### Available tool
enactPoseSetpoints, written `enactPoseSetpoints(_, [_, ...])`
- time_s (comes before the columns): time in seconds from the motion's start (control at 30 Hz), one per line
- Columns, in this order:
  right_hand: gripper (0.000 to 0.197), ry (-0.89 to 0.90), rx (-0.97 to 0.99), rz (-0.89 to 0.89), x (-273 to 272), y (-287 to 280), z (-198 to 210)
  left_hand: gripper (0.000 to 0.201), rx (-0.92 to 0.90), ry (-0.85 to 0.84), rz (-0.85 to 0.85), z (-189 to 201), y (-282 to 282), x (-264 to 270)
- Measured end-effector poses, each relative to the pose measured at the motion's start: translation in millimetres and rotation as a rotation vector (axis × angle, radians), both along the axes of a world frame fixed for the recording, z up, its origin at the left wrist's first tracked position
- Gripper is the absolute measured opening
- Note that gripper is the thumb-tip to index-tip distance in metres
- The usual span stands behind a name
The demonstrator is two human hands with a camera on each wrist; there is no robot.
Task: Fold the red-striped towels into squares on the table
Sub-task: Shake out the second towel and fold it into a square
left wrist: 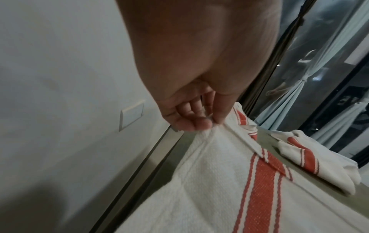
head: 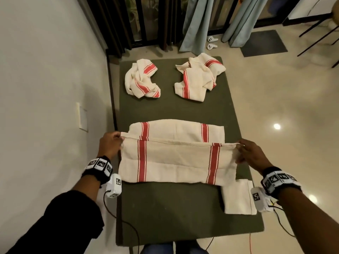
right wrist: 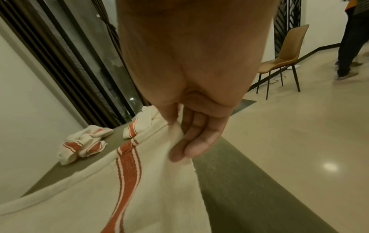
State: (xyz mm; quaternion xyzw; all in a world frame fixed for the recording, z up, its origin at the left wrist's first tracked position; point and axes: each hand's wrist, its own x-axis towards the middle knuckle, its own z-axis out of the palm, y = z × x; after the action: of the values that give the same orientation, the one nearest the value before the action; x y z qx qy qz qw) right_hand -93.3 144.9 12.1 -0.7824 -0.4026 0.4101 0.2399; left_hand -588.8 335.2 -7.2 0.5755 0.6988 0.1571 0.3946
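A cream towel with red stripes (head: 176,158) lies across the dark green table (head: 174,208), its near half lifted over the far half. My left hand (head: 110,143) pinches its left corner (left wrist: 209,130) between thumb and fingers. At the right corner (right wrist: 179,138), my right hand (head: 251,153) grips the edge the same way. Two crumpled striped towels sit at the far end, one left (head: 142,78) and one right (head: 199,77). A folded white square (head: 238,197) rests at the near right, under my right wrist.
A white wall (head: 45,88) runs close along the table's left side. Curtains (head: 198,21) and dark window frames stand beyond the far end. A tan chair (right wrist: 285,58) and a walking person (right wrist: 351,39) are off to the right on the tiled floor.
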Motion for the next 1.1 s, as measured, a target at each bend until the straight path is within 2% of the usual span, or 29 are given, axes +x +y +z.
enactPoseSetpoints(0.1, [0.026, -0.254, 0.02, 0.07, 8, 30, -21, 0.017, 0.063, 0.012, 0.118, -31, 37, 5])
enactPoseSetpoints(0.23, [0.04, -0.37, 0.016, 0.043, 10, 66, -57, 0.02, 0.017, -0.001, 0.116, -68, 60, 9])
enactPoseSetpoints(0.37, [0.024, -0.404, 0.0, -0.019, 15, 82, -88, 0.019, 0.03, -0.008, 0.159, -91, 65, 14])
enactPoseSetpoints(0.43, [0.024, -0.408, 0.026, -0.03, 16, 87, -98, 0.018, 0.046, -0.011, 0.175, -94, 66, 18])
enactPoseSetpoints(0.5, [0.024, -0.416, 0.063, -0.039, 15, 89, -101, 0.028, 0.06, -0.047, 0.124, -92, 64, 23])
enactPoseSetpoints(0.57, [0.023, -0.421, 0.098, -0.037, 15, 90, -103, 0.049, 0.055, -0.055, 0.017, -88, 66, 25])
enactPoseSetpoints(0.63, [0.033, -0.423, 0.098, 0.008, 15, 93, -106, 0.06, 0.041, -0.006, -0.121, -84, 68, 26])
enactPoseSetpoints(0.7, [0.047, -0.429, 0.069, 0.096, 15, 96, -109, 0.054, 0.049, 0.043, -0.219, -83, 71, 26])
enactPoseSetpoints(0.73, [0.048, -0.429, 0.054, 0.131, 16, 98, -110, 0.046, 0.061, 0.071, -0.246, -83, 73, 26])
enactPoseSetpoints(0.8, [0.04, -0.405, 0.03, 0.149, 16, 102, -111, 0.031, 0.08, 0.127, -0.277, -84, 77, 27])
enactPoseSetpoints(0.9, [0.021, -0.387, 0.016, 0.121, 17, 107, -111, 0.021, 0.087, 0.161, -0.277, -83, 82, 30])
enactPoseSetpoints(1.0, [0.017, -0.307, 0.078, 0.068, 27, 108, -112, 0.017, 0.014, 0.076, -0.196, -78, 87, 26])
enactPoseSetpoints(1.1, [0.007, -0.179, 0.117, -0.054, 37, 107, -105, 0.013, -0.088, -0.108, -0.082, -73, 92, 20])
